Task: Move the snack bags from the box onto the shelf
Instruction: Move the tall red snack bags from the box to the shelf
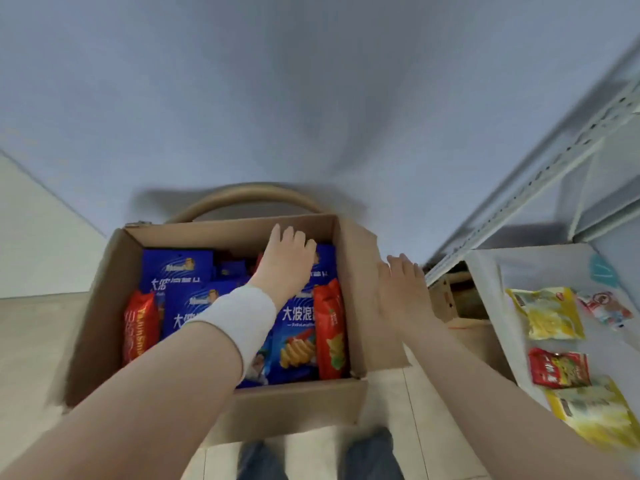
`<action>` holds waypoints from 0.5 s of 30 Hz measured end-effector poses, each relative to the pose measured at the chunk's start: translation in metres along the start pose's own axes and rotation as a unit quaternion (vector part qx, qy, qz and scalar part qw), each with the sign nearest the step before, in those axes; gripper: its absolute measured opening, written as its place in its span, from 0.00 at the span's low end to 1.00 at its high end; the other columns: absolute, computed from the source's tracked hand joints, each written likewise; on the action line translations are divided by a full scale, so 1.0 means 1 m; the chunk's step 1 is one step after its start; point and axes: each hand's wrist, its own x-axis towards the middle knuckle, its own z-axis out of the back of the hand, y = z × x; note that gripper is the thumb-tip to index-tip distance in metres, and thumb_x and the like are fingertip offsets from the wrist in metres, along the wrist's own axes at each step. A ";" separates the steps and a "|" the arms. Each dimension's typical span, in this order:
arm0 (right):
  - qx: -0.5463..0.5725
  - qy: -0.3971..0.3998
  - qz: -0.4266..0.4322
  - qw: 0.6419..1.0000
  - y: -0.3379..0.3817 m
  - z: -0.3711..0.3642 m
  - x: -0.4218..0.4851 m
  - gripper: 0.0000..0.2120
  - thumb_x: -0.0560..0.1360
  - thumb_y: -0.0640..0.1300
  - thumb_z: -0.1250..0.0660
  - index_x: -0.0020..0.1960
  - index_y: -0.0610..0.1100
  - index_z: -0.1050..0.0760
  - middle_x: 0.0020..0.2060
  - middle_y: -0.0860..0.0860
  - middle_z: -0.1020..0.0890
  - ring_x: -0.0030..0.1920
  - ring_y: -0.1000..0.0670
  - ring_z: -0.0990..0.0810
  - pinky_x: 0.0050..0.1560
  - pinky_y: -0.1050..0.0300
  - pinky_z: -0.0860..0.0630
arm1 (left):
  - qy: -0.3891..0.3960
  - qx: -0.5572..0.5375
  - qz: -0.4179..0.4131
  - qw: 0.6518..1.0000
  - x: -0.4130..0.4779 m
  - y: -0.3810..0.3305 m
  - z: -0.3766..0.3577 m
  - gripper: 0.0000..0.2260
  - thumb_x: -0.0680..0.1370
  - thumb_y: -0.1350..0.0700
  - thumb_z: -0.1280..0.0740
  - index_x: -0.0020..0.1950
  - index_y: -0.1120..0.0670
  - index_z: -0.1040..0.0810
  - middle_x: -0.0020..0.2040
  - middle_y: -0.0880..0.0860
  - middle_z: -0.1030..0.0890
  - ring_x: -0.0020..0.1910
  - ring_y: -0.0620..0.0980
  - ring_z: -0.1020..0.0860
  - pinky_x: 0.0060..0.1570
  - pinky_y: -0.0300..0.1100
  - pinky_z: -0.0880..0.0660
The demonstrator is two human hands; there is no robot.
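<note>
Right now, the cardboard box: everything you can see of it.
The cardboard box is plain brown corrugated board. It stands upright and open-topped with its flaps folded outward, directly below the camera and left of the shelf. It is packed with standing blue snack bags, with red snack bags at both sides. The left hand reaches inside onto a blue bag near the far right corner; grip unclear. The right hand lies flat, fingers straight, on the right flap.
</note>
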 end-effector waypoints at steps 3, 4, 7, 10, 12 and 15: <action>0.036 0.063 -0.005 0.997 0.076 -0.037 -0.016 0.21 0.75 0.46 0.38 0.66 0.39 0.31 0.63 0.40 0.26 0.65 0.39 0.29 0.64 0.44 0.30 | 0.036 -0.055 0.035 0.997 -0.055 0.043 -0.064 0.21 0.79 0.53 0.41 0.71 0.57 0.37 0.68 0.58 0.32 0.70 0.58 0.36 0.71 0.55 0.45; 0.038 0.093 -0.007 0.995 0.093 -0.048 -0.021 0.24 0.78 0.49 0.40 0.71 0.42 0.38 0.68 0.43 0.32 0.70 0.42 0.36 0.70 0.46 0.38 | 0.043 -0.075 0.051 0.995 -0.069 0.055 -0.080 0.20 0.79 0.54 0.41 0.71 0.56 0.37 0.68 0.57 0.31 0.70 0.58 0.36 0.71 0.54 0.45; 0.056 0.132 -0.039 0.989 0.123 -0.074 -0.034 0.26 0.78 0.51 0.41 0.72 0.43 0.43 0.71 0.45 0.36 0.71 0.44 0.39 0.71 0.49 0.41 | 0.075 -0.124 0.100 0.984 -0.102 0.082 -0.115 0.22 0.80 0.52 0.41 0.72 0.56 0.38 0.70 0.57 0.33 0.71 0.57 0.37 0.72 0.54 0.46; 0.091 0.185 -0.105 0.973 0.136 -0.095 -0.036 0.30 0.77 0.52 0.39 0.72 0.40 0.44 0.68 0.42 0.34 0.68 0.43 0.34 0.66 0.50 0.34 | 0.063 -0.194 0.162 0.966 -0.127 0.100 -0.143 0.23 0.78 0.52 0.39 0.72 0.55 0.38 0.72 0.56 0.35 0.72 0.56 0.39 0.72 0.52 0.45; 0.142 0.229 -0.161 0.950 0.137 -0.108 -0.032 0.32 0.76 0.52 0.37 0.73 0.37 0.45 0.66 0.40 0.34 0.66 0.41 0.33 0.64 0.49 0.33 | 0.041 -0.261 0.240 0.934 -0.144 0.109 -0.160 0.25 0.78 0.52 0.36 0.73 0.55 0.38 0.72 0.56 0.36 0.72 0.55 0.38 0.71 0.51 0.42; 0.227 0.257 -0.246 0.907 0.138 -0.129 -0.023 0.35 0.76 0.47 0.35 0.73 0.32 0.48 0.67 0.35 0.35 0.66 0.38 0.34 0.66 0.50 0.35 | 0.021 -0.355 0.382 0.853 -0.163 0.121 -0.191 0.28 0.77 0.54 0.35 0.74 0.57 0.41 0.72 0.58 0.37 0.71 0.57 0.38 0.68 0.52 0.37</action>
